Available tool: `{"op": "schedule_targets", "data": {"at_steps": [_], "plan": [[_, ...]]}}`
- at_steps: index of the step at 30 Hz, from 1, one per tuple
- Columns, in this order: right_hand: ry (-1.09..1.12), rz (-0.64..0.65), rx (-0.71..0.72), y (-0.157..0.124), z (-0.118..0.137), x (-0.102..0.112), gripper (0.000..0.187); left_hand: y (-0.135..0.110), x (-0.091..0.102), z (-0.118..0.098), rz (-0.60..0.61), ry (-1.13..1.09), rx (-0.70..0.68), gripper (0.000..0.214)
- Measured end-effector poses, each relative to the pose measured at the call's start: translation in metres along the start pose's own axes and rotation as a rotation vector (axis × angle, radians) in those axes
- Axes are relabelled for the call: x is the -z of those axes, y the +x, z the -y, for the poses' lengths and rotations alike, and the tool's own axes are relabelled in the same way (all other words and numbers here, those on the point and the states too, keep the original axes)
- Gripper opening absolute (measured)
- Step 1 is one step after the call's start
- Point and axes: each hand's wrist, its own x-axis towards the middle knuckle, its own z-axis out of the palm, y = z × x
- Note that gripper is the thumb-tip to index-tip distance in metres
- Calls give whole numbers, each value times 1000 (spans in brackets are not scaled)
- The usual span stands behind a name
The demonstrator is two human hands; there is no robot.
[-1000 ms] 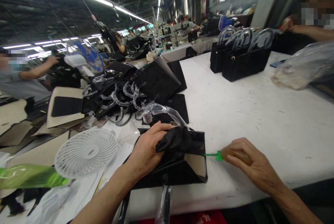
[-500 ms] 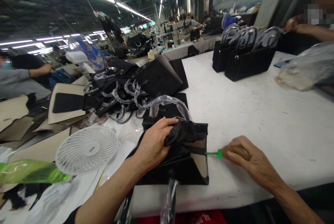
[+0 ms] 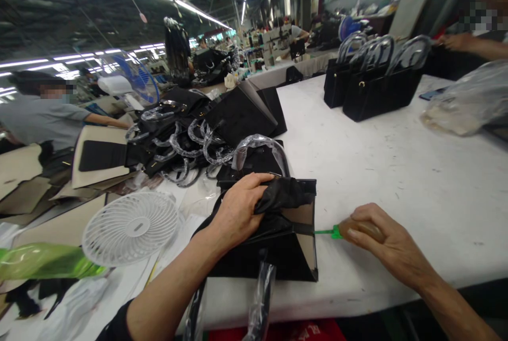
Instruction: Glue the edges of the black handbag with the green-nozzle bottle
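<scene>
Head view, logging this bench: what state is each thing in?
Bag: lying on its side, mouth open.
Black cloth: bunched under left hand.
Green tool: held by right hand, tip at bag's edge.
White fan: lying flat.
Far bags: upright, handles wrapped.

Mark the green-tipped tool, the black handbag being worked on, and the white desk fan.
green-tipped tool (image 3: 332, 232), head view, green nozzle.
black handbag (image 3: 278, 261), head view, front panel.
white desk fan (image 3: 130, 228), head view, grille centre.
</scene>
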Motion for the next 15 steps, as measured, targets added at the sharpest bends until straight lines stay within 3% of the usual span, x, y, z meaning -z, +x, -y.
{"op": "schedule_targets", "data": {"at_steps": [6, 11, 15], "plan": [[52, 127, -32, -4, -3, 2, 23, -2, -1, 2, 6, 16, 0, 36], [56, -10, -17, -4, -8, -1, 24, -3, -2, 2, -15, 3, -4, 34], [87, 150, -33, -7, -8, -2, 22, -4, -1, 3, -26, 3, -7, 34]]}}
